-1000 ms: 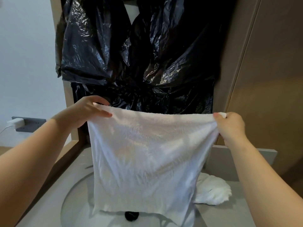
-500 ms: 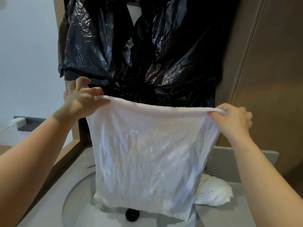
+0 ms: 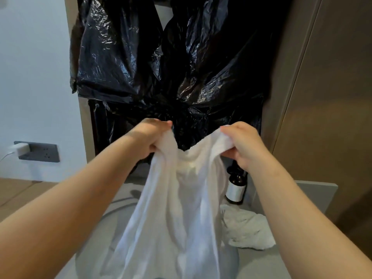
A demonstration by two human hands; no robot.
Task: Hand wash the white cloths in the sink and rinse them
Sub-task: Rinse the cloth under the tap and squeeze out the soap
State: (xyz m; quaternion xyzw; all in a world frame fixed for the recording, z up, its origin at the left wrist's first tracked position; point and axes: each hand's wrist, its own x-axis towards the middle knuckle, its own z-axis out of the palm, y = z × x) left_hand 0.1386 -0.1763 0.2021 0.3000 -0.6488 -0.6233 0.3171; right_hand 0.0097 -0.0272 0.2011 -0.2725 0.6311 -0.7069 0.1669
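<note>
**A:** What do the hands have hold of?

**B:** Both grip the same white cloth (image 3: 181,208). The left hand (image 3: 150,137) has its fingers curled tight round one bunched upper corner. The right hand (image 3: 243,143) is closed the same way on the other corner, with the thumb underneath and fabric gathered in the fist.

**A:** And how does the cloth lie relative to those fists?

**B:** It hangs below them. The hands are raised in front of the chest and fairly near each other, so the top edge sags in a dip between them. From there the cloth drops in long loose folds, widening downward, and its lower edge runs off the bottom of the view.

**A:** Is it in the sink (image 3: 94,260)?

**B:** It is above it, held in the air. The basin shows on both sides of the hanging fabric. I cannot tell whether the hem touches the basin.

**A:** Any other cloth?

**B:** A second white cloth (image 3: 247,230) lies crumpled on the grey counter (image 3: 261,264), to the right of the sink and just beside the hanging one. Neither hand touches it.

**A:** What else is around?

**B:** A brown bottle (image 3: 236,188) with a pale label stands upright behind the crumpled cloth. Black plastic bags (image 3: 171,67) hang over the wall behind the sink. At the left, a white charger (image 3: 20,149) sits in a grey wall socket (image 3: 38,151).
</note>
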